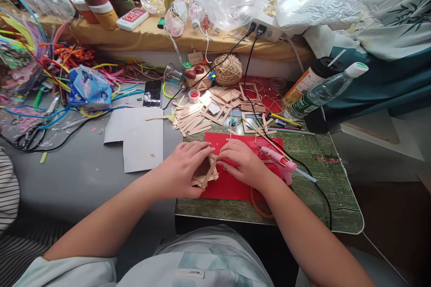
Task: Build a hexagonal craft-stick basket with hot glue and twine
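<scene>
My left hand (182,166) is wrapped around a small craft-stick frame (212,174), holding it tilted over a red sheet (224,190). Strands of brown twine (209,173) run across the frame's near side. Close to its right edge, my right hand (245,163) has its fingers pinched together. A thin strand comes down from the ball of twine (228,69) to this hand, whose fingertips are partly hidden. Just right of it lies a pink glue gun (279,159) with a glue stick poking out of its back.
Loose craft sticks (191,116) and stick squares are heaped behind the sheet. Black cords cross the table's right side. A bottle (323,92) and a cup (311,78) stand at right. White card (143,141), scissors (30,136) and pipe cleaners (67,56) lie left.
</scene>
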A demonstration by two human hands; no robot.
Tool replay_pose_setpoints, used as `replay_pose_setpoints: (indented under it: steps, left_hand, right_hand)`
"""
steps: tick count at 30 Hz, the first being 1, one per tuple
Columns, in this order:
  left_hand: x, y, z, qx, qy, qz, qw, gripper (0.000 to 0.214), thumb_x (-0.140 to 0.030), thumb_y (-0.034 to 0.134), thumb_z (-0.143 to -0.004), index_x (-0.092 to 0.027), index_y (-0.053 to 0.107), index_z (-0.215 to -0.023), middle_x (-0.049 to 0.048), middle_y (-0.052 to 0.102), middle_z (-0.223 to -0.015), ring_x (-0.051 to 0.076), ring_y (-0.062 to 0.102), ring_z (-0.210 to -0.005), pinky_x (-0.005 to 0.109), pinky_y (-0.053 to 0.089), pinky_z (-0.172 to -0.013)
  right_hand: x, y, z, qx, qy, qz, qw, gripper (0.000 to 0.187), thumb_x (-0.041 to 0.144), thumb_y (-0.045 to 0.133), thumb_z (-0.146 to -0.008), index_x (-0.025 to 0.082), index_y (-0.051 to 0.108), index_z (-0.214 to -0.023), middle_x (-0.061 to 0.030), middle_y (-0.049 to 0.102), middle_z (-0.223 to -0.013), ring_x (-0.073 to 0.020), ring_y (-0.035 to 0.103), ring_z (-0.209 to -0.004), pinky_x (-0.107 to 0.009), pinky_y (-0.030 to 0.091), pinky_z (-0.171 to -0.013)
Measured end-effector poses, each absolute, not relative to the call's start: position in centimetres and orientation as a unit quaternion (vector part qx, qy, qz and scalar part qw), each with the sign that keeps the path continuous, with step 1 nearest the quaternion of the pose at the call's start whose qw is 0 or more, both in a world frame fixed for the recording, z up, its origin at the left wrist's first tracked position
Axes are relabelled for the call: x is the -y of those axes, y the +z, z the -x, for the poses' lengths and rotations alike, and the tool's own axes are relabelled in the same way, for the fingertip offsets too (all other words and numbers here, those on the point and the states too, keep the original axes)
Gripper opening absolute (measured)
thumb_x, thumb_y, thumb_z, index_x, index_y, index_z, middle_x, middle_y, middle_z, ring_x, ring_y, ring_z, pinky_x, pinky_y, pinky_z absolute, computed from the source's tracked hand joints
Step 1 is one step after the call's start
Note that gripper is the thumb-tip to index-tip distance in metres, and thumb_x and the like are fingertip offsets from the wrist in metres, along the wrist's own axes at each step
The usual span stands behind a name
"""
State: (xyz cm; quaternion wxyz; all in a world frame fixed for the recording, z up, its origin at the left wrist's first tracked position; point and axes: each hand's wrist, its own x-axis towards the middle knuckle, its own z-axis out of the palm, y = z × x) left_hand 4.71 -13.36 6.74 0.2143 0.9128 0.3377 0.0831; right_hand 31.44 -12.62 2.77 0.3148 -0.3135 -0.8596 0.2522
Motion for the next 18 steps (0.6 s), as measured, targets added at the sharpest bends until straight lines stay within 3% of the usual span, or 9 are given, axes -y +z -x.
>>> replay_pose_setpoints:
  steps: [5,10,18]
  left_hand:
    - [13.4,6.5,-4.5,-0.328,0.081,-0.915,0.219,0.102,-0.032,0.077,-0.070,-0.024,0.034,-0.163,0.0143,0.046,-0.165,0.037,0.043,-0.152,0.053,0.033,-0.123]
    - [13.4,6.6,-4.5,-0.331,0.079,-0.915,0.218,0.098,-0.032,0.076,-0.071,-0.025,0.036,-0.161,0.0153,0.045,-0.165,0.037,0.042,-0.152,0.054,0.034,-0.123]
    - [13.5,6.4,-4.5,-0.332,0.088,-0.915,0.213,0.095,-0.030,0.075,-0.071,-0.026,0.039,-0.159,0.0156,0.045,-0.164,0.038,0.044,-0.150,0.055,0.034,-0.123]
  right_hand:
    - [12.5,2.1,-32.1,0.861,0.229,0.332,0.309,0.009,0.021,0.061,-0.106,0.025,0.068,-0.110,-0.0065,0.075,-0.111,-0.0248,0.068,-0.109,-0.058,0.043,-0.119]
    - [12.2,1.5,-32.3,0.853,0.238,0.324,0.333,0.016,0.017,0.057,-0.105,0.026,0.067,-0.113,-0.0082,0.075,-0.115,-0.0267,0.066,-0.116,-0.054,0.052,-0.110]
    - [12.3,0.5,-31.9,0.836,0.249,0.327,0.364,0.014,0.020,0.056,-0.107,0.025,0.068,-0.113,-0.0088,0.075,-0.110,-0.0263,0.066,-0.109,-0.051,0.055,-0.103]
